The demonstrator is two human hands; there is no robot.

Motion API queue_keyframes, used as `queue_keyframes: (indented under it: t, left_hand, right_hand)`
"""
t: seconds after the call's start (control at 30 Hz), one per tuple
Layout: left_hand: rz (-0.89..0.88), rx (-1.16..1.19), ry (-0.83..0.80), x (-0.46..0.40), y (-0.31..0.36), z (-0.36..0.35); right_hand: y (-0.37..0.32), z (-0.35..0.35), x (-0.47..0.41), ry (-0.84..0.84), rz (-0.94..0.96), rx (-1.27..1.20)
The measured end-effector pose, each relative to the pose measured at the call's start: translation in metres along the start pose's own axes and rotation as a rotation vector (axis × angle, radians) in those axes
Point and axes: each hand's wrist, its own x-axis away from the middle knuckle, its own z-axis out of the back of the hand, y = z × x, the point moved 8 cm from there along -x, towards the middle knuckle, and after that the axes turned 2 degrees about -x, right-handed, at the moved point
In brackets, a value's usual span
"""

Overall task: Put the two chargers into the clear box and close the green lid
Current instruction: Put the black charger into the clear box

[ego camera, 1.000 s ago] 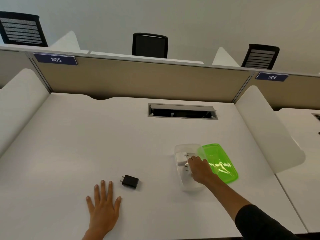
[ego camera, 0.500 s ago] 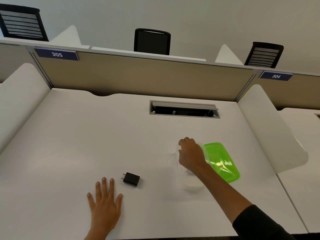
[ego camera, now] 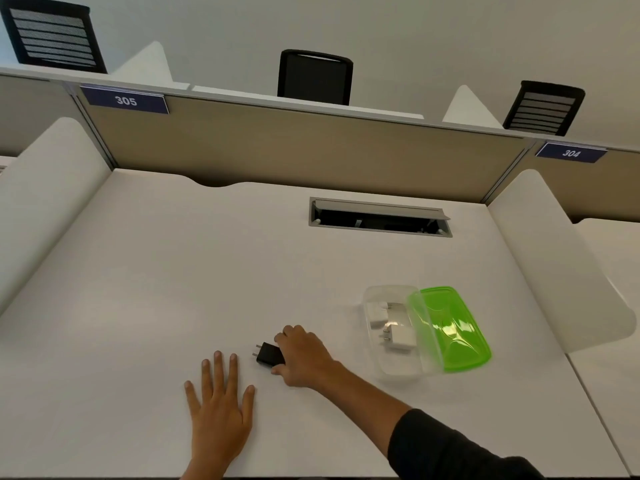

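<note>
Right hand [ego camera: 304, 358]: fingers closed around the black charger [ego camera: 268, 353] on the desk [ego camera: 173, 289].
Left hand [ego camera: 220, 407]: flat, spread, empty, at seven o'clock of it.
Clear box [ego camera: 391, 362]: open, at three o'clock, two white chargers [ego camera: 400, 336] inside.
Green lid [ego camera: 453, 327]: tilted back.

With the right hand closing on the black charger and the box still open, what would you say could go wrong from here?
1. The right hand pinches only the rear end of the black charger, so it might slip on the way over.
2. Two white chargers already lie in the clear box, so the black one may land on their prongs and sit high.
3. The green lid lies folded open; a raised charger could keep it from shutting.
</note>
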Motion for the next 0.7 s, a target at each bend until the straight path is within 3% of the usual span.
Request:
queue_keyframes:
  t: [0.4,0.7]
  left_hand:
    - [-0.006,-0.006,0.014,0.000,-0.001,-0.003]
    - [0.001,0.000,-0.014,0.001,0.001,0.000]
  right_hand:
    - [-0.015,-0.011,-0.006,0.095,0.014,0.073]
    - [0.048,0.059,0.032,0.333,-0.062,-0.082]
